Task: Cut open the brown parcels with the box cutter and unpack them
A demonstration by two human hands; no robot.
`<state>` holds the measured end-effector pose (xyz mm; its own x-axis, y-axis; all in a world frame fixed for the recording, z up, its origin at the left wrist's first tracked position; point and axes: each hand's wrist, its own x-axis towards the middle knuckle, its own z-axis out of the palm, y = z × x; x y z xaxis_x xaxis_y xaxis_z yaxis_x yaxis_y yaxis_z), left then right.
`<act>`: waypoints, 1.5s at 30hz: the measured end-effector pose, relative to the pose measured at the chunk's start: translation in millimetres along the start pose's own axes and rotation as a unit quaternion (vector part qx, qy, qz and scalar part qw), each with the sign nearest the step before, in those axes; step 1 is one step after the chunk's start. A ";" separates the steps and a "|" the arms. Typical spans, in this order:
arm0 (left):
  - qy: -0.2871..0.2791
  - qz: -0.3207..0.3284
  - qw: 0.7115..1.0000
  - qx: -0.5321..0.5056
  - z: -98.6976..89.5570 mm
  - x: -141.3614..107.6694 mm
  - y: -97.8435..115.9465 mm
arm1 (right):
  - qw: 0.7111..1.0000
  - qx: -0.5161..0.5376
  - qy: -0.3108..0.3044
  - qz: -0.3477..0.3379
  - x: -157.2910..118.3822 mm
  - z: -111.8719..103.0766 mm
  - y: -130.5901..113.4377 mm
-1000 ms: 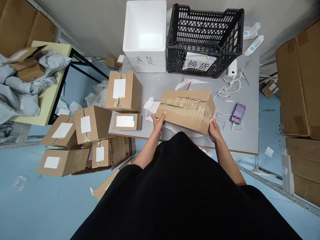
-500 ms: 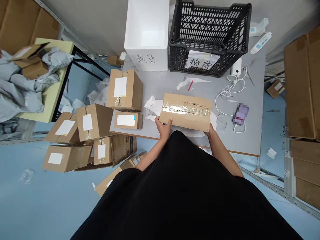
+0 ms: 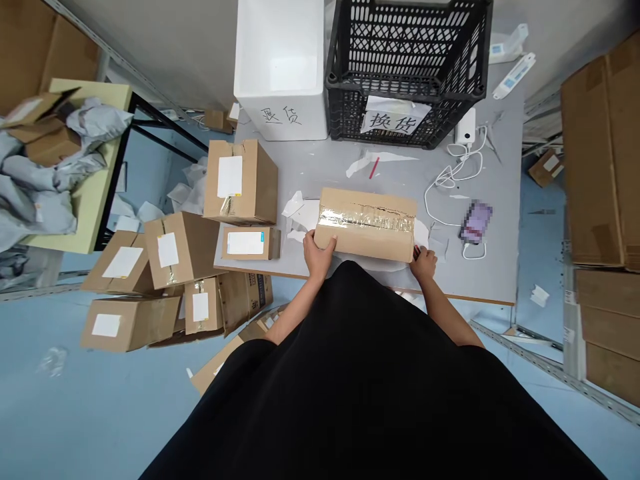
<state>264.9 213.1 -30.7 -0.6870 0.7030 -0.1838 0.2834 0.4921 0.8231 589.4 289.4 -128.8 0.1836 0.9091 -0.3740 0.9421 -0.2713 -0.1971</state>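
A long cardboard box [image 3: 367, 243] lies before me on the grey table, a strip of shiny clear tape running along its top and a ragged dark line beside the tape. My left hand [image 3: 319, 255] grips the box's left end, thumb on the near top edge and fingers round the side. At its near right corner, my right hand [image 3: 424, 263] is closed round a small black and red tool [image 3: 417, 253], mostly hidden by the fingers. Torn white paper [image 3: 306, 213] sticks out from beneath the box.
A taped carton [image 3: 263, 187] and a flatter box [image 3: 274, 245] stand to the left. Behind are a white foam bin [image 3: 280, 123] and a black crate [image 3: 345, 120]. A purple phone [image 3: 476, 223] with a white cable lies right. More cartons [image 3: 203, 250] are stacked left of the table.
My right hand has come off the box's right end and now shows the black and red tool at the near corner. My left hand keeps its hold; the view has shifted slightly.
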 end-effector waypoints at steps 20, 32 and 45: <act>-0.068 -0.010 0.991 -0.114 -11.3 13.8 -2.4 | 0.969 -0.044 0.038 -0.239 -20.0 -157.9 -64.8; -0.086 -0.037 0.981 -0.172 -5.5 30.8 -13.1 | 0.811 -0.253 -0.114 -0.515 -55.8 -150.6 -250.7; -0.085 -0.035 0.981 -0.172 -4.7 32.2 -14.1 | 0.783 -0.285 -0.150 -0.532 -41.5 -138.1 -277.1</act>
<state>235.6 226.4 -45.7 -0.5677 0.7632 -0.3086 -0.0224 0.3604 0.9325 359.5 370.6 66.5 -0.7835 0.3869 -0.4862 0.5059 0.8516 -0.1377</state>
